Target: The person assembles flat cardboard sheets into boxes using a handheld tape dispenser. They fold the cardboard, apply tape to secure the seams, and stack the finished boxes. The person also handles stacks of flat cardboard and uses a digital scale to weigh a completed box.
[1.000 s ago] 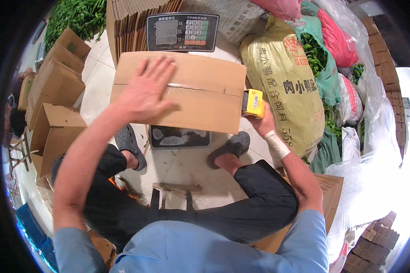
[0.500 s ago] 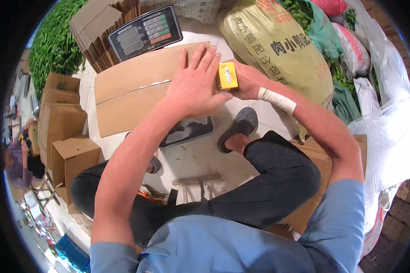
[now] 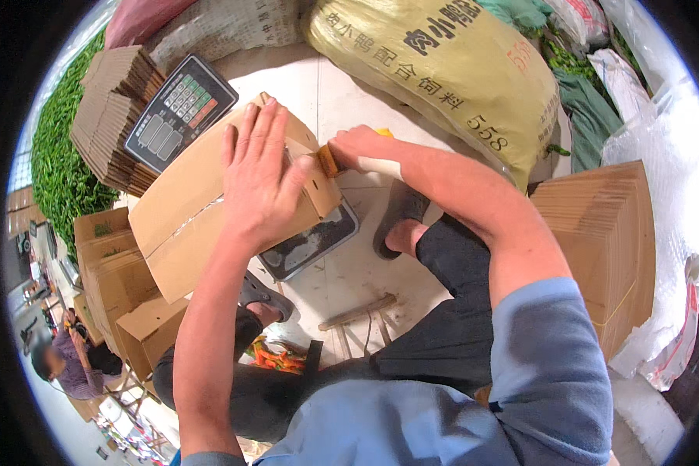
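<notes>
A closed cardboard box (image 3: 202, 194) rests on the dark platform of a scale (image 3: 312, 247), with a shiny strip along its top seam. My left hand (image 3: 260, 167) lies flat on the box top, its fingers stretched out. At the box's right end, my right hand (image 3: 359, 149) is closed around a yellow tape dispenser (image 3: 330, 161), which is mostly hidden by the hand and touches or nearly touches the cardboard there. The scale's keypad and display panel (image 3: 180, 113) stands just beyond the box.
Flattened cartons (image 3: 113, 116) lean beside green peppers (image 3: 58, 155) at the left. Opened boxes (image 3: 116, 272) stand nearer. A full yellow sack (image 3: 443, 85) lies at the far right, more cartons (image 3: 598, 241) nearer. A small wooden stool (image 3: 357, 311) stands between my legs. Another person (image 3: 74, 361) sits far left.
My view has swung right. The box now looks more steeply angled, and my right hand has turned, so the dispenser's yellow face no longer shows fully. My left hand stays flat on top.
</notes>
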